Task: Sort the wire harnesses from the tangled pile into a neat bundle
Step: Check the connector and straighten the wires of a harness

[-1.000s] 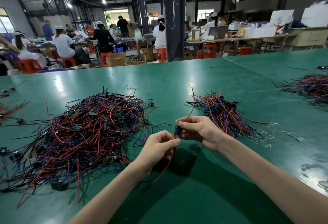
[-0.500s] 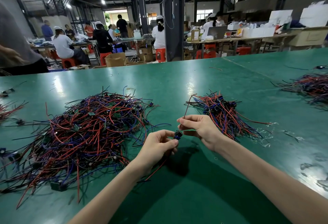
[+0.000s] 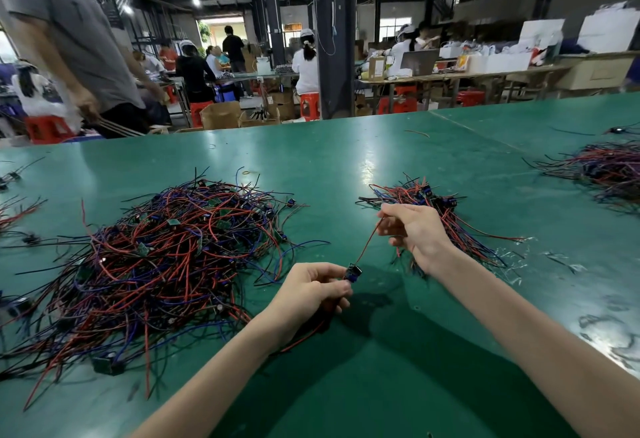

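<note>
Now, left hand [image 3: 311,293]: fingers and thumb curl round the small blue-black plug [image 3: 353,271] of one harness [image 3: 362,253], pinching it just above the table [image 3: 346,167].
Right hand [image 3: 417,229]: thumb and forefinger pinch the red wire [image 3: 374,229] up near its free end; the other fingers curl loosely.
Harness: it hangs in the air between the two hands, the wire nearly taut and rising from the plug to the right. More red wire trails under the left wrist.
Handling: light and limp, I judge. The thin wire bends and snags, and the plug is the only stiff part. It is best held at the plug, with the wire drawn through the fingers to straighten it and no hard tug at the joint.
Bundle [image 3: 419,195]: just behind the right hand, wires lying roughly one way.
Pile [image 3: 156,254]: left of the hands, large, with red, blue and black wires crossed and small boards among them.
Progress: early, by my reading; the pile far outweighs the bundle.
</note>
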A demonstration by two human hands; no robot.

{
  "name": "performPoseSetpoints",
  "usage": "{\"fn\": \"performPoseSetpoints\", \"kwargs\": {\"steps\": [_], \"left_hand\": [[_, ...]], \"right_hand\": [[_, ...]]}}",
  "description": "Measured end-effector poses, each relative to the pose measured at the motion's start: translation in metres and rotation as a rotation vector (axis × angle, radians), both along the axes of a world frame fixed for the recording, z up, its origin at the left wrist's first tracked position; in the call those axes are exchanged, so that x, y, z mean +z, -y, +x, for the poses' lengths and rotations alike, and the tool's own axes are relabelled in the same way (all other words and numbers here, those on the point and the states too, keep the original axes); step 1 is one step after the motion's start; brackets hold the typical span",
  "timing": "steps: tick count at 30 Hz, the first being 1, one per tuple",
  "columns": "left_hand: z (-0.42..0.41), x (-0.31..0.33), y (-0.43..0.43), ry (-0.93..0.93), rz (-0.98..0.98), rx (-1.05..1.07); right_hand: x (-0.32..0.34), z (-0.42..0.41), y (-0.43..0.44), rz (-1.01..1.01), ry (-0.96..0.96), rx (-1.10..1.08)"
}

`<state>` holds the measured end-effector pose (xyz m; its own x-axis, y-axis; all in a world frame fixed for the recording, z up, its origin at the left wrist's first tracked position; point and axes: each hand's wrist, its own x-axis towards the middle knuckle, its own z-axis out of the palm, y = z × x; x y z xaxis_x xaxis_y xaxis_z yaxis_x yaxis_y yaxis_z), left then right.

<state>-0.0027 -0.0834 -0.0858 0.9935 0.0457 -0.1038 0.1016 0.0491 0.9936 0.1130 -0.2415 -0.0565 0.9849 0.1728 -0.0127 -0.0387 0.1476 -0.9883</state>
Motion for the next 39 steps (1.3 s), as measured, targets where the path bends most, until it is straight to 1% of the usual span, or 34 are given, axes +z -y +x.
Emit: {"fn": "performPoseSetpoints", "kwargs": {"steps": [7,18,28,33,35,39], "left_hand": [[0.001,0.002,-0.003,0.003,0.013,0.014],[0.004,0.0,-0.009,0.021,0.113,0.045],[0.006,-0.002,-0.012,0.02,0.143,0.063],[0.008,-0.005,-0.015,0.028,0.167,0.064],[0.009,-0.007,-0.017,0.03,0.166,0.065],[0.01,-0.011,-0.019,0.034,0.17,0.062]], "right_hand": [[0.004,0.002,0.005,-0.059,0.02,0.007],[0.005,0.002,0.006,-0.034,0.011,-0.014],[0.002,0.009,0.006,-0.015,-0.006,-0.03],[-0.004,0.014,0.007,-0.05,0.037,-0.086],[-0.005,0.015,0.007,-0.02,0.029,-0.088],[-0.002,0.018,0.007,0.121,-0.055,-0.083]]}}
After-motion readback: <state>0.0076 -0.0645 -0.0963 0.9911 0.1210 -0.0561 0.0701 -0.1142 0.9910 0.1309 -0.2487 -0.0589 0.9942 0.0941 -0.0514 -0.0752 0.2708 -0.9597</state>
